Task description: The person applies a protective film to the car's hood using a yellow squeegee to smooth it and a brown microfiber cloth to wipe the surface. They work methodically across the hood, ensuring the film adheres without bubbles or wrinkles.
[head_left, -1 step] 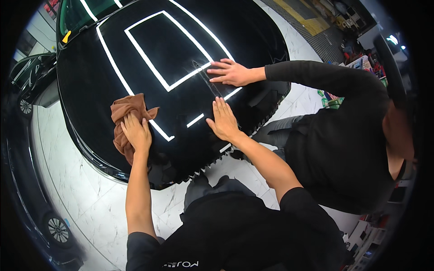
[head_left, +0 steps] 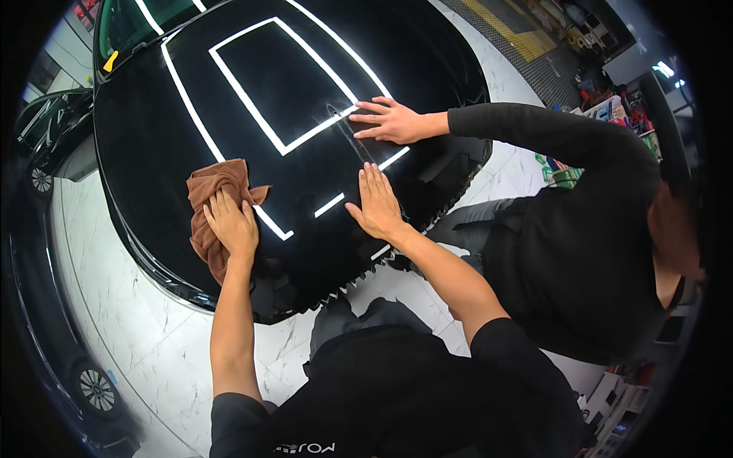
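Observation:
A glossy black car hood (head_left: 145, 130) spreads out before me, with bright white strips of light mirrored in it. On its left front part, my left hand (head_left: 231, 225) presses on a bunched brown cloth (head_left: 216, 183), fingers in its folds. My right hand (head_left: 379, 206) lies flat on the hood near the front edge, fingers stretched and holding nothing. Just beyond its fingertips, thin crease-like lines (head_left: 353, 136) show on the surface. A co-worker's hand (head_left: 389, 122) rests there with spread fingers. The hood's front edge (head_left: 456, 202) looks jagged.
The co-worker (head_left: 573, 259) in black stands close at my right. A dark car (head_left: 46, 282) is parked at the left. Beyond the hood lies a floor grating (head_left: 519, 42), with cluttered goods (head_left: 611, 111) at the right. The floor (head_left: 164, 328) is pale and marbled.

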A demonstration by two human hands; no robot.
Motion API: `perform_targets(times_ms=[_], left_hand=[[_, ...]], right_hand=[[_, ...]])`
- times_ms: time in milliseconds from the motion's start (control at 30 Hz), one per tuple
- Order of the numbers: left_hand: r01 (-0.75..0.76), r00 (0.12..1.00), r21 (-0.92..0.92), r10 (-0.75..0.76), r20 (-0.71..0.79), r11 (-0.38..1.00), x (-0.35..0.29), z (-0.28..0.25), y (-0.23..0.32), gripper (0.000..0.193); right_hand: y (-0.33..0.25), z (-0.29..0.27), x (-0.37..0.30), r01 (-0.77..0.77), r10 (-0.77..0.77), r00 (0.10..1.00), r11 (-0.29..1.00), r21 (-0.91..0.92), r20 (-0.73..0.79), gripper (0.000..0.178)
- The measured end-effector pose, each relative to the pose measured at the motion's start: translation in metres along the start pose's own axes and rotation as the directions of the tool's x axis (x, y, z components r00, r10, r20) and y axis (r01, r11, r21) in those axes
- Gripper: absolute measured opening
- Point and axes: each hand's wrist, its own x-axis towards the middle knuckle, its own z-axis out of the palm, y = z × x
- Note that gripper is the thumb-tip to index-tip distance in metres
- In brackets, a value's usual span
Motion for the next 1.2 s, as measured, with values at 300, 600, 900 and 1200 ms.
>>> perform_targets(times_ms=[300, 600, 900, 1200], left_hand=[[0.051, 0.998, -0.068, -0.048, 0.044, 0.996, 0.008, 0.01, 0.012, 0.061], [0.058, 0.997, -0.049, -0.056, 0.046, 0.997, 0.013, 0.006, 0.013, 0.062], [0.06, 0.998, -0.036, -0.06, 0.019, 0.998, 0.009, 0.011, 0.011, 0.062], [0.06, 0.998, -0.041, -0.058, 0.039, 0.997, 0.008, 0.01, 0.01, 0.065]], right_hand=[[0.013, 0.006, 0.059, 0.047, -0.047, 0.999, 0.999, 0.019, 0.005, 0.098], [0.011, 0.013, 0.082, 0.096, -0.09, 0.994, 0.99, 0.105, -0.057, 0.106], [0.03, 0.017, 0.15, 0.25, -0.238, 0.962, 0.965, 0.078, -0.136, 0.096], [0.116, 0.002, 0.211, 0.136, -0.143, 0.988, 0.984, -0.117, -0.052, 0.068]])
